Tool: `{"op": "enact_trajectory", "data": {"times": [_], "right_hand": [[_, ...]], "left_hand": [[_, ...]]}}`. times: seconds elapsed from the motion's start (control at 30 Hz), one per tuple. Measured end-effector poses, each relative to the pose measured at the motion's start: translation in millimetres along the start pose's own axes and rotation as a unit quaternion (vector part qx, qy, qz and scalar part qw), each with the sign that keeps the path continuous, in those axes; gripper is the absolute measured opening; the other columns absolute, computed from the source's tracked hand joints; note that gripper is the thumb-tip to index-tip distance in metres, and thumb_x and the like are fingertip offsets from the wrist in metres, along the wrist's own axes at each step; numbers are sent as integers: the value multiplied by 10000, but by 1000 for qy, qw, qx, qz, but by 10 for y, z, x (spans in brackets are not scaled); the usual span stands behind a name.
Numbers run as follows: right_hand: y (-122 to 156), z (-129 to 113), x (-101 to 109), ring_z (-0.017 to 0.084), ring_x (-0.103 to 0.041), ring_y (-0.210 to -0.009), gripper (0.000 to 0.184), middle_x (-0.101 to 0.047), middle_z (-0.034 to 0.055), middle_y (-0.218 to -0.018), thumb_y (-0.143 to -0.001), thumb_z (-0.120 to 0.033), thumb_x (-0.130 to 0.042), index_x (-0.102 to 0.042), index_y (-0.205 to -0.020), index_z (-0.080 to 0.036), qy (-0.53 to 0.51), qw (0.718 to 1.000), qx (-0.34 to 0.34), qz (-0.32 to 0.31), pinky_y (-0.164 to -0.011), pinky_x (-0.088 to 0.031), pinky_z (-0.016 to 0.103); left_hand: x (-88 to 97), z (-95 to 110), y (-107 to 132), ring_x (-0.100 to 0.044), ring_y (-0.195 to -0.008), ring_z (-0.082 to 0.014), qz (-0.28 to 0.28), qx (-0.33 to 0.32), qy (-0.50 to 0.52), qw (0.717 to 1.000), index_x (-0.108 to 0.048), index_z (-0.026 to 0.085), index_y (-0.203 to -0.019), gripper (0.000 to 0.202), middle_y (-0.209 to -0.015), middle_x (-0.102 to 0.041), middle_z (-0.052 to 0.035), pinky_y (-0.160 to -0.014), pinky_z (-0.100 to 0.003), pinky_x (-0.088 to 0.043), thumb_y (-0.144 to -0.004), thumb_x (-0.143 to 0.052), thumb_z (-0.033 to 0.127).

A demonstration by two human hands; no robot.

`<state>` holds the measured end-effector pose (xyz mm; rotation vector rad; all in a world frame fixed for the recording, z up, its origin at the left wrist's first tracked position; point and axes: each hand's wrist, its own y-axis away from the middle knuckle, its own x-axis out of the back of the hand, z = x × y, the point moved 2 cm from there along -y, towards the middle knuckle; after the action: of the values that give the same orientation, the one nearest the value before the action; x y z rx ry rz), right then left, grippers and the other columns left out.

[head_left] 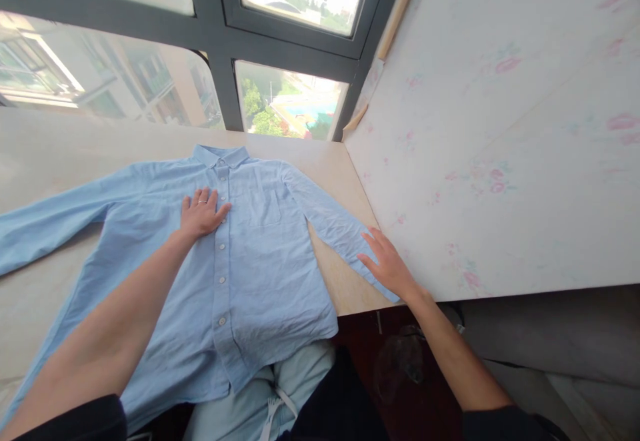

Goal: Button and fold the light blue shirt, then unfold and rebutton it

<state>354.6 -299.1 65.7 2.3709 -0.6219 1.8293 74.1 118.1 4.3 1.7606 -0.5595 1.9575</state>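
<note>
A light blue button-up shirt (pixel 270 261) lies front side up, its collar toward the window and its sleeves spread to both sides. Flat on its chest, beside the row of white buttons, rests my left hand (pixel 201 214), fingers stretched out and a ring on one of them. My right hand (pixel 387 264) is at the lower part of the sleeve on the right, fingers apart and touching the cloth near the wall. The sleeve's cuff is partly hidden under that hand. The shirt's lower hem hangs at the front edge, over my lap.
The shirt lies on a pale stone sill (pixel 40 141) below a grey-framed window (pixel 215 47). A floral-papered wall (pixel 500 127) closes off the right side, its paper peeling near the window. Light blue cloth with a drawstring (pixel 275 401) shows below the front edge.
</note>
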Motion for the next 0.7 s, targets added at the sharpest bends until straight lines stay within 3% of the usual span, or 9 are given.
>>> {"op": "enact_trajectory", "data": {"times": [0.1,0.2,0.47,0.7], "right_hand": [[-79,93,-364,345,-258,-1480,633,-323,189,-1579,-975,-521,-432,-422,-1474,-133,36,996,-49,-61,-1181,-264,557],[-67,169,-567,341,-236,-1487,665,-288,198,-1593,-993,-542,-359,-395,-1492,-103,61,992,-71,-82,-1199,-212,535],[-33,241,-593,312,-240,-1488,679,-302,146,-1599,-993,-583,-306,-390,-1502,-141,48,995,-63,-61,-1204,-191,506],[-18,282,-645,330,-234,-1486,695,-309,182,-1588,-990,-576,-315,-416,-1480,-94,33,997,-53,-43,-1199,-185,520]], "left_hand": [[24,-5,10,-173,-1497,-323,-17,-14,-9,1000,-299,72,-1519,736,-1613,-245,-179,-1183,-536,-155,-970,-255,562],[55,9,27,-172,-1496,-312,-17,-13,-20,1000,-294,72,-1516,707,-1614,-244,-174,-1183,-538,-159,-988,-257,542],[94,119,77,-121,-1505,-337,-50,30,37,998,-236,61,-1534,692,-1625,-184,-193,-1182,-599,-96,-1000,-230,500],[59,502,574,-167,-1498,-360,-11,103,35,994,-249,3,-1520,724,-1594,-236,-251,-1179,-593,-148,-980,-183,481]]}}
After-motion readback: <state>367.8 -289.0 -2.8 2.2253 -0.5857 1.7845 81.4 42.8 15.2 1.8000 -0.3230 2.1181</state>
